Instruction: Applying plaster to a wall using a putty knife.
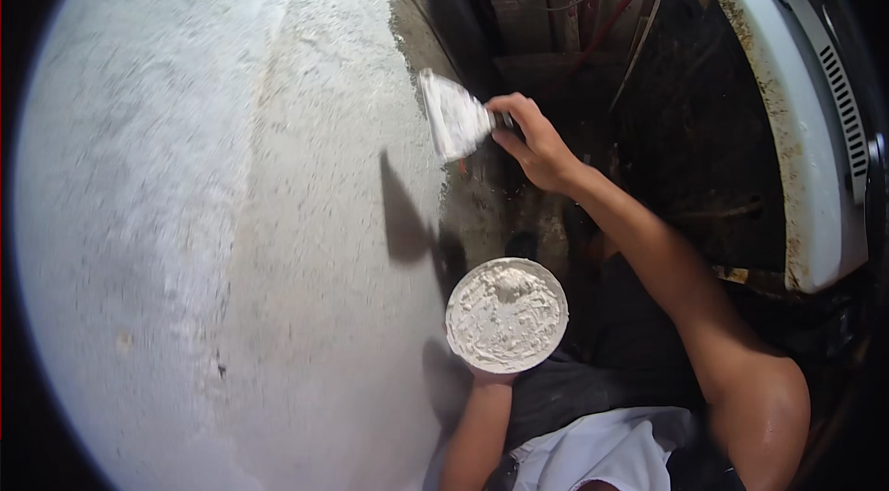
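My right hand (535,141) is closed round the dark handle of a putty knife (456,119). White paste smears its wide blade, which is held up near the edge of a rough white wall (315,213); whether blade and wall touch I cannot tell. Lower down, my left hand (491,377) supports a round tub (565,324) from beneath, most of its fingers hidden under it. Thick white putty (505,317) fills the tub, its surface uneven with a hollow near the far side. A shadow of the knife falls on the wall.
To the right stands a white appliance (796,121) with rusty edges, a dark panel and a slotted vent. Boards (523,5), a red hose (616,19) and a thin cable lie in the dark gap at the back. Below them shows a dim, dirty floor (519,213).
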Motion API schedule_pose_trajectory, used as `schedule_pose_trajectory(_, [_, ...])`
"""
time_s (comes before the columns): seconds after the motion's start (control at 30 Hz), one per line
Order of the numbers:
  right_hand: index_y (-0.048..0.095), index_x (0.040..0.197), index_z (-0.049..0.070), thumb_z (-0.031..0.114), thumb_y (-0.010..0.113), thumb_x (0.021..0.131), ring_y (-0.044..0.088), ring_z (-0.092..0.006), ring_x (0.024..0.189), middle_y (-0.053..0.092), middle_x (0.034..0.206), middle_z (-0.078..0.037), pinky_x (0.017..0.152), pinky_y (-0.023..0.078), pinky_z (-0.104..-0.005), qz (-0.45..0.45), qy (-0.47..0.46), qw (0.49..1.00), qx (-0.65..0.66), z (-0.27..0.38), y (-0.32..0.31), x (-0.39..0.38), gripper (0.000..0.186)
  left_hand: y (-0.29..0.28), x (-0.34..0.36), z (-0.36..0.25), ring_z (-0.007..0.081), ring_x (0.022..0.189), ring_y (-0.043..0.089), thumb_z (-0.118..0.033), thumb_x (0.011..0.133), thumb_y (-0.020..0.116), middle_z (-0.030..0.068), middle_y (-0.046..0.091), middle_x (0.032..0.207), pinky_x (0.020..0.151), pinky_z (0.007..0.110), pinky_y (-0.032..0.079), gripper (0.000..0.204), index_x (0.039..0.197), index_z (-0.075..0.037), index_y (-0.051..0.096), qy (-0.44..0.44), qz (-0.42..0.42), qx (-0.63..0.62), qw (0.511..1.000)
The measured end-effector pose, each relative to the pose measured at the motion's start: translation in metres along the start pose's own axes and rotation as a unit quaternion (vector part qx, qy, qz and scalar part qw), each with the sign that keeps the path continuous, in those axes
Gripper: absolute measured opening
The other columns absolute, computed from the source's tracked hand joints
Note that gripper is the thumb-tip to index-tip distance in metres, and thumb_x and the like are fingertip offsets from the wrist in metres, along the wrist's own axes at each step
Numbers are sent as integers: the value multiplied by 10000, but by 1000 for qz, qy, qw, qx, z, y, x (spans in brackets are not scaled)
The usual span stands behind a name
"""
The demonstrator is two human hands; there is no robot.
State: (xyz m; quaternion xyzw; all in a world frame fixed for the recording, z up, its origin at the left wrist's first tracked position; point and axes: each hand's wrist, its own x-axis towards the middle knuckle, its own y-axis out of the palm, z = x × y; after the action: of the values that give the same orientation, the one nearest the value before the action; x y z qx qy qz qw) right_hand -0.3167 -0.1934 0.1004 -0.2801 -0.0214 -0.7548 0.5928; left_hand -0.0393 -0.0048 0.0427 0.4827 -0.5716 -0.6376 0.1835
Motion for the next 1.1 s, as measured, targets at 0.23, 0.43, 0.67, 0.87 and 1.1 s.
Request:
schedule_pose_trajectory(0.23, [551, 1320, 75, 46, 663, 955, 554, -294, 1176, 596, 1247, -120, 1050, 433, -391, -63, -3, 997, 32, -55, 38, 77, 383, 12, 17, 1, 405, 1421, 440, -742, 934, 465, 134, 455, 1573, 1171, 617, 370, 846, 1534, -146, 464, 15, -100, 45, 994])
schedule_pose_trajectory(0.43, [562, 1315, 78, 41, 673, 944, 545, -307, 1147, 589, 1219, -114, 1014, 452, -405, -72, -30, 996, 37, -73, 65, 92, 389, 12, 17, -4, 401, 1421, 441, -738, 934, 473, 132, 457, 1571, 1172, 612, 371, 844, 1533, -144, 464, 16, -135, 56, 989])
schedule_pose_trajectory(0.67, [611, 1265, 73, 16, 692, 897, 568, -304, 1096, 616, 1184, -108, 981, 465, -397, -82, 0, 997, 12, -93, 71, 63, 381, 10, 14, -5, 397, 1422, 441, -733, 933, 483, 129, 459, 1569, 1174, 606, 372, 841, 1532, -143, 463, 3, -161, 67, 985])
schedule_pose_trajectory(0.87, [623, 1267, 57, 27, 693, 896, 596, -315, 1059, 647, 1143, -121, 947, 484, -405, -170, -7, 985, 23, -65, 69, 73, 379, 7, 13, -4, 393, 1422, 442, -729, 932, 492, 127, 461, 1567, 1175, 601, 373, 840, 1531, -142, 462, -3, -158, 64, 985])
schedule_pose_trajectory(1.1, [620, 1265, 41, 61, 705, 907, 626, -349, 1055, 668, 1126, -158, 963, 489, -406, -145, 37, 989, 1, -37, 73, 79, 368, 3, 8, -5, 389, 1423, 442, -725, 932, 502, 124, 464, 1565, 1177, 595, 375, 838, 1531, -140, 461, -1, -152, 62, 986])
